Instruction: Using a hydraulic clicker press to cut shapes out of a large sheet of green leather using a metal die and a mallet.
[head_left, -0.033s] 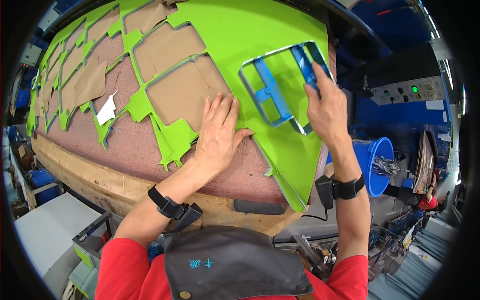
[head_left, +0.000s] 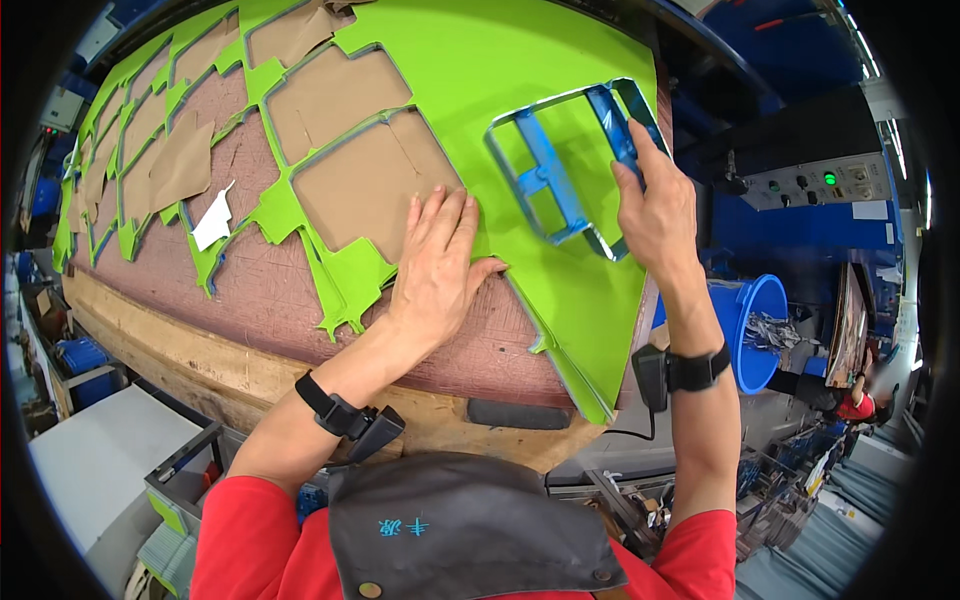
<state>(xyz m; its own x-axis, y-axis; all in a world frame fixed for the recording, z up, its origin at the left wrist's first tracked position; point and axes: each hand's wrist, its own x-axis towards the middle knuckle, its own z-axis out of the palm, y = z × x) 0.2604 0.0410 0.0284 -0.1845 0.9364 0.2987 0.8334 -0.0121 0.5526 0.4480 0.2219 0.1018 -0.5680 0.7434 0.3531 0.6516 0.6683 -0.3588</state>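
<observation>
Left hand (head_left: 435, 262) flat, palm down on green sheet (head_left: 540, 50), right hand (head_left: 660, 212) gripping blue frame (head_left: 548, 170)

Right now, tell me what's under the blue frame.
Green sheet shows through openings in the blue frame; whatever lies beneath its solid parts and the right hand is covered.

Even, bright light falls on the green sheet (head_left: 560, 50) across the upper middle, while the machine (head_left: 780, 130) at upper right sinks into near-black. White strip lights (head_left: 895, 147) shine along the far right, and a green lamp (head_left: 829, 179) glows nearby. Pale glints line the blue frame (head_left: 547, 165). The wooden table edge (head_left: 200, 350) bows with fisheye distortion; black fills the corners, and the lower-right background is soft.
</observation>
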